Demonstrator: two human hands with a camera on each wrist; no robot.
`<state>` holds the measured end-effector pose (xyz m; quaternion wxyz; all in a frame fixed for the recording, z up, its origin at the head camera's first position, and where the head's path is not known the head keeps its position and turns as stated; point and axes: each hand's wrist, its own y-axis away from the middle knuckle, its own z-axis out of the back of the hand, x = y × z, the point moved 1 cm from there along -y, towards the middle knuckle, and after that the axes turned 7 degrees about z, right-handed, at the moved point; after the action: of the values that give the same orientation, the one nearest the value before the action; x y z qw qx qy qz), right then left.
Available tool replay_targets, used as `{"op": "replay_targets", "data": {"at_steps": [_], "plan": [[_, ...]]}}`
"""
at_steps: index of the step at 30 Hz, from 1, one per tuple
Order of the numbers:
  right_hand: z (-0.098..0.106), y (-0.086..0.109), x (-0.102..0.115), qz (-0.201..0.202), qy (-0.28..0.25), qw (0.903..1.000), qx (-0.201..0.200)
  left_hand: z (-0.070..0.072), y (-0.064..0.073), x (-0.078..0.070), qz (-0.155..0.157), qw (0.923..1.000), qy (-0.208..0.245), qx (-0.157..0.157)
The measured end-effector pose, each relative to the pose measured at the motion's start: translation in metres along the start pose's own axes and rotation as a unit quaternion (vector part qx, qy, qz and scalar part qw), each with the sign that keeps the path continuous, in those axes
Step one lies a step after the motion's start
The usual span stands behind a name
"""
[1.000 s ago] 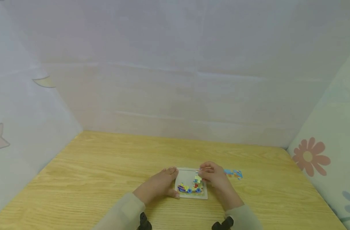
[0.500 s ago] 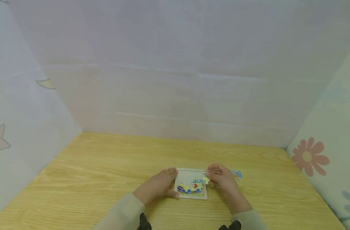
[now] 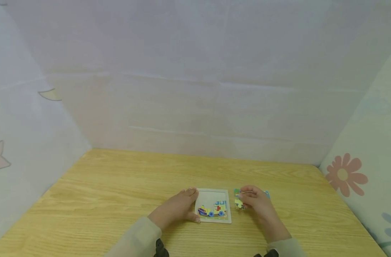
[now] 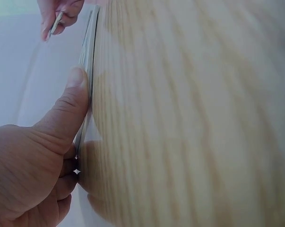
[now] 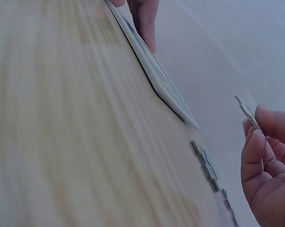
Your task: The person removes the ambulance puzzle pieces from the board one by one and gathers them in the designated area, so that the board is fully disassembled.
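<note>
In the head view, a small jigsaw puzzle board (image 3: 211,193) with a pale raised frame lies on the table, a colourful truck picture filling its lower part. My left hand (image 3: 179,205) holds its left side, thumb at the near corner and fingers at the far one. The left wrist view shows the thumb (image 4: 66,111) against the board's edge. To the right of the board, my right hand (image 3: 258,201) pinches a thin puzzle piece (image 5: 247,115) between thumb and fingers, raised above the table. Loose puzzle pieces (image 5: 204,165) lie below that hand, partly hidden by it in the head view.
A wood-grain table (image 3: 134,178) carries everything. Pale cloth walls (image 3: 189,114) close it in at the back and both sides, the right one printed with flowers (image 3: 343,174). More blue pieces (image 3: 267,194) show just beyond the right hand.
My right hand has moved rightwards, from over the board to over the loose pieces, carrying the puzzle piece away. The blue truck windows in the board are uncovered. My left hand stays put.
</note>
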<state>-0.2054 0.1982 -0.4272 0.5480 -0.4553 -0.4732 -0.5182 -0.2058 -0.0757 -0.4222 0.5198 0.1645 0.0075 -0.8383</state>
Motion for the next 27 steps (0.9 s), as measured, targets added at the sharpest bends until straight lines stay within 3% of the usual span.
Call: {"op": "replay_targets", "data": {"at_steps": [13,23,27], "plan": [[0.022,0.006,-0.005,-0.015,-0.010,0.9997,-0.017,-0.001,0.000,0.000,0.004,1.0000,-0.006,-0.003],[0.036,0.009,-0.012,-0.018,0.094,0.9951,-0.026,0.001,0.001,-0.002,-0.001,1.0000,-0.003,-0.001],[0.039,0.009,-0.012,-0.024,0.113,0.9927,-0.033,0.001,0.001,-0.002,0.000,1.0000,-0.007,-0.002]]}}
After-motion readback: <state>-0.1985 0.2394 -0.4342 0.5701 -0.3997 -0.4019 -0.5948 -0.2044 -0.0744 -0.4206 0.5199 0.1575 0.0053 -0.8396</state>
